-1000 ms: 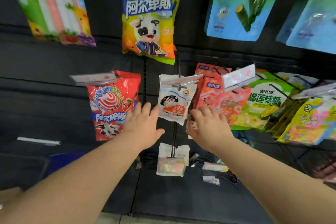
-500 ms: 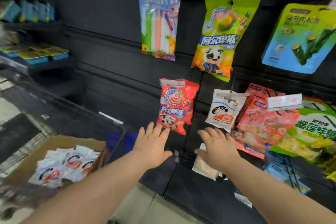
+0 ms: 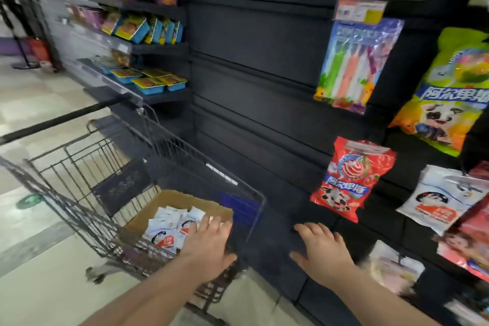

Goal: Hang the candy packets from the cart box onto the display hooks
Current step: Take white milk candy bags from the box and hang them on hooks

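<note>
My left hand hovers spread and empty over white plastic candy packets heaped loosely below it; I might pinch several together.

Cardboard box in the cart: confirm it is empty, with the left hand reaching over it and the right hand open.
Not empty: the head view shows white candy packets lying in the cardboard box. The left hand reaches over it and the right hand is open.
</note>
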